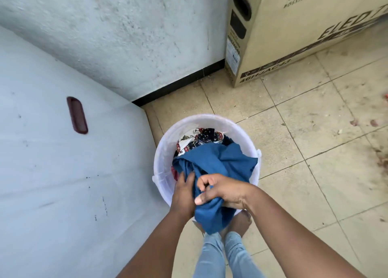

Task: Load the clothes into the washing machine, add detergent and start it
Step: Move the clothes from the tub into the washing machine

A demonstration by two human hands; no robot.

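Note:
A white plastic bucket (161, 162) stands on the tiled floor and holds clothes. A blue garment (220, 162) lies on top, with a patterned red, white and navy cloth (199, 140) behind it. My right hand (222, 190) grips a bunched fold of the blue garment above the bucket's near rim. My left hand (183, 190) reaches into the bucket beside it, fingers pressed into the same blue fabric. The washing machine's white side (52, 162), with a dark red recessed handle (77, 115), fills the left of the view.
A large cardboard box (304, 29) stands against the wall at the back right. The rough grey wall (117, 29) runs behind the machine. My legs in light jeans (224, 254) stand just behind the bucket. Dirt marks the beige tiles (315, 130) on the right.

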